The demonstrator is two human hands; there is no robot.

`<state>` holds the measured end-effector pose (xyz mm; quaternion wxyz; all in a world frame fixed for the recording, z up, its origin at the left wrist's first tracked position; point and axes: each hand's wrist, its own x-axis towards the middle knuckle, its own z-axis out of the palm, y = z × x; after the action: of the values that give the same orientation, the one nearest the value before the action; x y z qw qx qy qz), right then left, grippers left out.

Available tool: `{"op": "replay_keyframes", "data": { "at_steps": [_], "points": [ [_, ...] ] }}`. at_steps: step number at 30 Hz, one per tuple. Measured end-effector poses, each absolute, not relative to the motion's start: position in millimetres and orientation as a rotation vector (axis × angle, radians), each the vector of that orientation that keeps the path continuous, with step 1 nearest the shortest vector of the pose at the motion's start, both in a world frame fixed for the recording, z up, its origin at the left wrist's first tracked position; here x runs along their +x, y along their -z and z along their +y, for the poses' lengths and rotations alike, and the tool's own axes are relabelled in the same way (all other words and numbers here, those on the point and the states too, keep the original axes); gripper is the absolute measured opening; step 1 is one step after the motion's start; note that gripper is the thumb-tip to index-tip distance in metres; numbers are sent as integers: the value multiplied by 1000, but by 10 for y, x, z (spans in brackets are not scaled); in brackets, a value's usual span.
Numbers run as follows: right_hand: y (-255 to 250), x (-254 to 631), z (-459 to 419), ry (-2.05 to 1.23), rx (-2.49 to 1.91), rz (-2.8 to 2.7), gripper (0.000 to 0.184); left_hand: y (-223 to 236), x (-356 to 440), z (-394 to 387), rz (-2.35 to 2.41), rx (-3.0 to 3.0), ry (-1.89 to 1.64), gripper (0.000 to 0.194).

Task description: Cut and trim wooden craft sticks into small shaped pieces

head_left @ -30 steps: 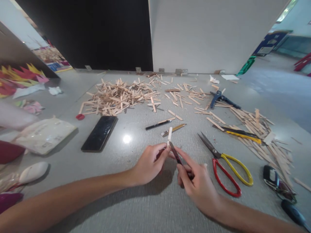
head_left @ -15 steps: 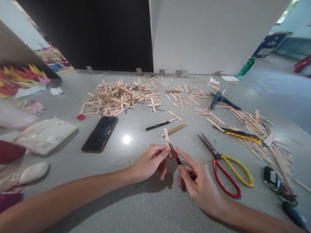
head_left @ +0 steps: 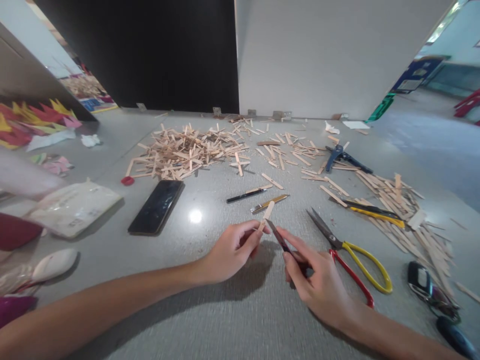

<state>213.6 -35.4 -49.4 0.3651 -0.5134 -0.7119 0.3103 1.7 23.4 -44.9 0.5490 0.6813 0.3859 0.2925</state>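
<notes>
Between the thumb and fingers of my left hand (head_left: pixel 234 250) is a wooden popsicle stick (head_left: pixel 269 210), its free end tilted up and to the right. My right hand (head_left: pixel 315 275) grips a dark-handled craft knife (head_left: pixel 278 234), the blade pointing up and left. The blade tip lies at or very near the stick; whether they touch I cannot tell. Just beyond the stick lies a gold craft knife (head_left: pixel 275 201), and past it a black pen-like knife (head_left: pixel 243 195). Scissors (head_left: pixel 339 244) with red and yellow handles lie beside my right hand, which partly covers the red loop.
A phone (head_left: pixel 156 207) lies at left, with a plastic packet (head_left: pixel 77 207) and a white mouse (head_left: pixel 55 265) further left. Wooden sticks are heaped (head_left: pixel 187 150) behind and piled at right, near a blue clamp-like tool (head_left: pixel 339 157), a yellow cutter (head_left: pixel 378 215) and keys (head_left: pixel 420 280). Upright panels (head_left: pixel 318 60) stand behind.
The stick has swung from leaning left to leaning right in my left hand. My right hand and knife have shifted slightly right, away from my left fingers.
</notes>
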Motion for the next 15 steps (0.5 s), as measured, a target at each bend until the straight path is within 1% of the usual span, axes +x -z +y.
{"op": "replay_keyframes", "data": {
  "at_steps": [5, 10, 15],
  "points": [
    [516, 2163, -381, -699, -1333, -1871, 47, 449, 14, 237, 969, 1771, -721, 38],
    [544, 2165, -378, -711, -1328, -1860, 46, 502, -3, 231, 1012, 1852, -750, 33],
    [464, 2165, -332, -804, -1347, -1844, 46, 497, -3, 241, 1020, 1795, -750, 36]
  ]
}}
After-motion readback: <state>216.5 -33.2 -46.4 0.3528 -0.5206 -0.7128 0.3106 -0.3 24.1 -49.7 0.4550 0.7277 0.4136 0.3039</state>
